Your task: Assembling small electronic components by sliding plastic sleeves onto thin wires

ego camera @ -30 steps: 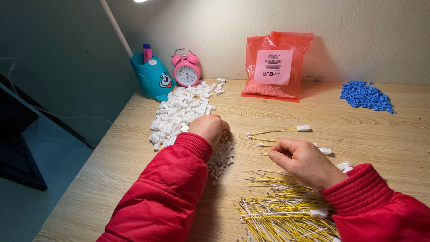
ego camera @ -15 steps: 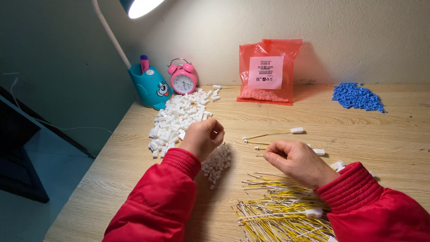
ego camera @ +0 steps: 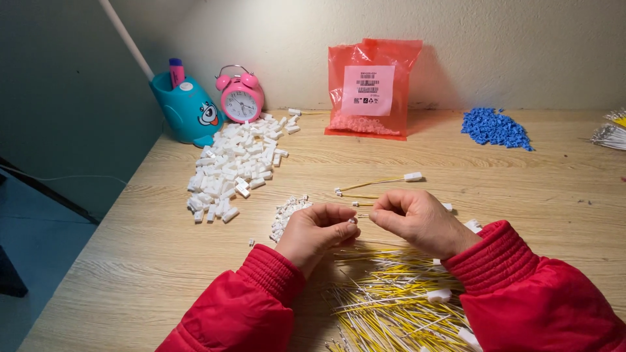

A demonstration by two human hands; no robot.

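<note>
Left hand (ego camera: 317, 229): pinched a small white connector (ego camera: 352, 221).
Right hand (ego camera: 417, 220): fingers curled shut, contents hidden.
Near: yellow wires (ego camera: 391, 300).

A pink alarm clock (ego camera: 240, 98) stands at the back of the wooden desk (ego camera: 130, 254), just beside a teal pen holder (ego camera: 186, 111) with a pink marker (ego camera: 176, 70) in it. A white lamp arm (ego camera: 124, 36) slants up behind the holder. A red bag (ego camera: 370, 88) with a white label leans against the wall. To its right lies a heap of blue pieces (ego camera: 495, 128). At the far right edge lies a wire bundle (ego camera: 611, 133).
</note>
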